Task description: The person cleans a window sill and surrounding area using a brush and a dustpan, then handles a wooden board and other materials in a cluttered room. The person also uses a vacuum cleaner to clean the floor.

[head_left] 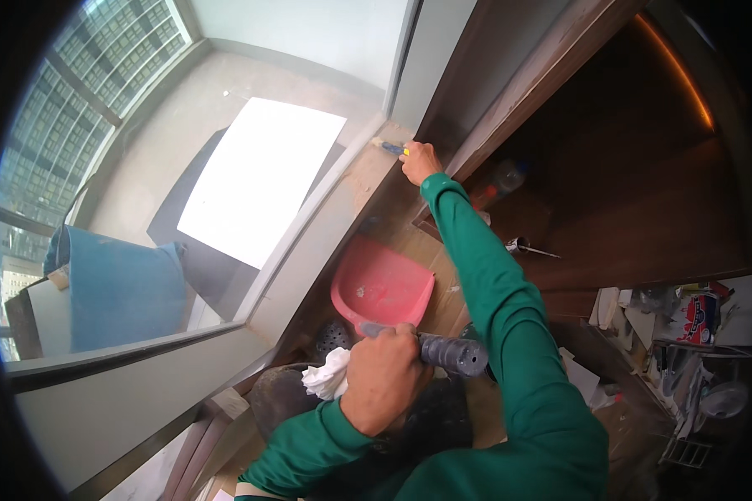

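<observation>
My left hand [387,380] is closed around a dark grey ribbed handle [455,354], which runs down toward a pink dustpan [384,280] on the floor. A crumpled white cloth or tissue [327,376] sticks out beside that hand. With its arm stretched forward, my right hand [422,162] grips a small blue-and-yellow tool [395,149]; whether it is a brush or a scraper I cannot tell. The tool's tip meets the far end of a dusty ledge [359,179], near the corner by the door frame.
Behind the glass at left lie a white sheet [263,179] and a blue cloth-like piece [125,288]. A brown wooden frame [543,92] rises at right. A clear bottle [505,178] and an open can [518,245] stand there; shelves at lower right hold clutter [698,359].
</observation>
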